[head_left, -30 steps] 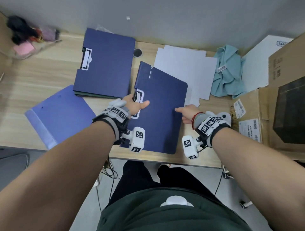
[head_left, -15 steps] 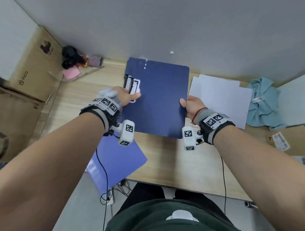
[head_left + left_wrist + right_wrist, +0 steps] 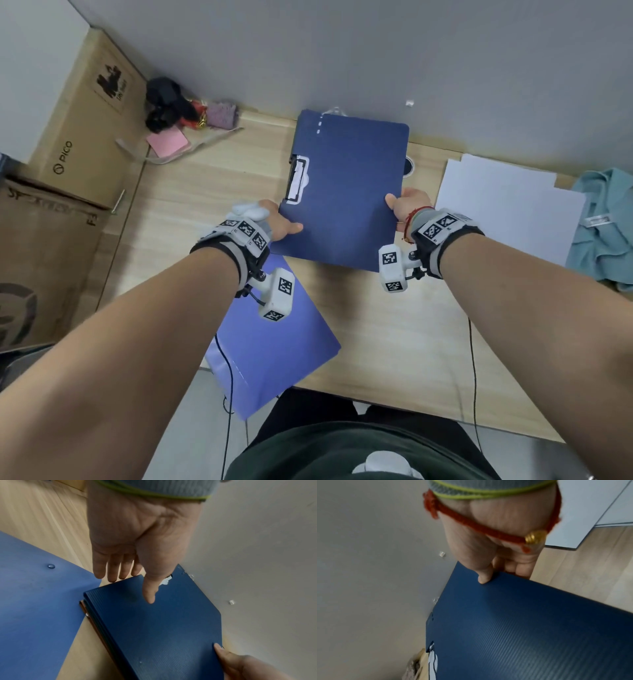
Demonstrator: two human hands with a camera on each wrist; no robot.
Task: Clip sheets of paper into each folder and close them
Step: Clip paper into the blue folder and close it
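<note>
A closed dark blue folder [image 3: 346, 192] with a white clip [image 3: 297, 180] on its left edge lies at the back middle of the desk, on top of other folders whose edges [image 3: 89, 609] show beneath it. My left hand [image 3: 279, 222] holds its near left corner, thumb [image 3: 149, 595] on the cover and fingers at the spine edge. My right hand [image 3: 404, 205] grips the right edge, thumb [image 3: 483, 579] on top and fingers curled underneath. Loose white sheets [image 3: 507, 202] lie to the right. A lighter blue folder [image 3: 270, 346] lies near me.
The lighter folder overhangs the front edge of the wooden desk [image 3: 394, 325]. A teal cloth [image 3: 603, 219] lies at the far right. Cardboard boxes [image 3: 85, 137] stand left of the desk, with pink notes [image 3: 168, 142] and small clutter in the back left corner. A grey wall stands close behind.
Both hands carried the dark blue folder from the front middle of the desk back onto the other dark folders. My left hand slid from the clip down to the near left corner.
</note>
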